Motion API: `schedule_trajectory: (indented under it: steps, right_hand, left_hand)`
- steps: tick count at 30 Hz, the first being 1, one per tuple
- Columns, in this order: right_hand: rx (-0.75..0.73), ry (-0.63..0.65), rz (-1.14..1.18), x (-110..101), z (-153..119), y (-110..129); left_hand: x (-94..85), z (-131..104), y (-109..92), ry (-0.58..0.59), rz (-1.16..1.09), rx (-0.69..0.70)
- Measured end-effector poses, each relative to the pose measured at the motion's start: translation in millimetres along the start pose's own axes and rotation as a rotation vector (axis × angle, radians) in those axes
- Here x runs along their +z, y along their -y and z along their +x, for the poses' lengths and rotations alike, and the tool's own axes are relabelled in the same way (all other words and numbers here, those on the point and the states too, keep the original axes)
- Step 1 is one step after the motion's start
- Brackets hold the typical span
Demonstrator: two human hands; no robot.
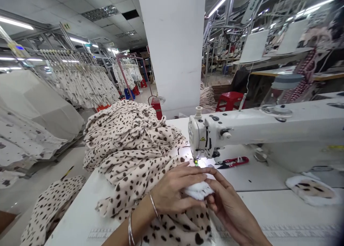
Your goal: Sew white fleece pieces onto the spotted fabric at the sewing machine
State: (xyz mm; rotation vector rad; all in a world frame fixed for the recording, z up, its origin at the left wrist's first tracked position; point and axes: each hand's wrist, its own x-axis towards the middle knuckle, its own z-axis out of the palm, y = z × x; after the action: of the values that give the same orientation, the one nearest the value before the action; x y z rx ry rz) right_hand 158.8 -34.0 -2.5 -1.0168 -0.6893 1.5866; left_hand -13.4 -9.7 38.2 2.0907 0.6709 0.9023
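Observation:
Both hands meet just in front of the needle of a white sewing machine (236, 128). My left hand (176, 185), with bangles at its wrist, lies over spotted fleece fabric (139, 167), its fingers closed round a small white fluffy piece (199, 191). From the other side my right hand (224, 197) pinches the same piece between thumb and fingers. The lamp lights the needle area (198, 162), which sits just beyond my fingertips. Pale pink fleece with dark spots runs under my left hand and drops toward the table's front edge.
Red-handled thread snips (233, 162) lie right of the needle. A white fluffy piece with a beige spotted centre (313, 189) rests at the right. Heaped spotted fabric (126, 131) covers the table's left. A white pillar (174, 52) stands behind; a red stool (229, 100) is beyond.

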Motion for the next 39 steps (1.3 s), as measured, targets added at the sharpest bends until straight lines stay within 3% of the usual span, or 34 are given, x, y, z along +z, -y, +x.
schedule_trajectory:
  steps: [3, 6, 9, 12, 16, 19, 22, 26, 30, 35, 39]
  right_hand:
    - [0.065, 0.047, 0.051, 2.8, -6.6, 2.3]
    - [-0.057, 0.072, -0.092, 7.7, -15.0, 2.6]
    - [-0.220, -0.003, -0.343, 9.4, -18.5, 1.6]
    - [-0.311, -0.061, -0.496, 6.5, -15.9, -0.2]
    - [-0.321, -0.044, -0.500, 5.0, -13.1, -3.6]
    - [-0.333, -0.141, -0.513, 8.4, -16.0, -7.2]
    - [-0.352, -0.241, -0.528, 8.1, -18.9, -11.5]
    - [-0.265, -0.097, -0.518, -5.2, -16.9, -16.1]
    - [-0.228, -0.070, -0.411, -18.3, -14.1, -14.7]
    - [-0.182, 0.076, -0.439, -25.9, -11.2, -10.7]
    - [-0.224, -0.014, -0.568, -23.7, -11.1, -14.5]
  left_hand:
    - [5.3, 0.0, -2.9, -0.116, -0.082, -0.101]
    - [10.2, 0.3, -2.3, -0.257, -0.218, -0.264]
    - [12.9, 1.5, 1.1, -0.349, -0.361, -0.337]
    - [14.8, 3.4, 3.6, -0.370, -0.429, -0.349]
    - [18.1, 5.4, 4.8, -0.368, -0.465, -0.378]
    - [20.4, 4.4, 7.5, -0.387, -0.489, -0.421]
    - [20.7, 1.0, 12.0, -0.272, -0.589, -0.458]
    - [17.5, -2.8, 18.8, 0.001, -0.871, -0.557]
    - [14.9, -1.1, 23.3, -0.019, -0.920, -0.666]
    - [18.3, 1.0, 26.5, -0.063, -0.880, -0.659]
    - [19.6, 1.2, 28.1, -0.040, -0.922, -0.661]
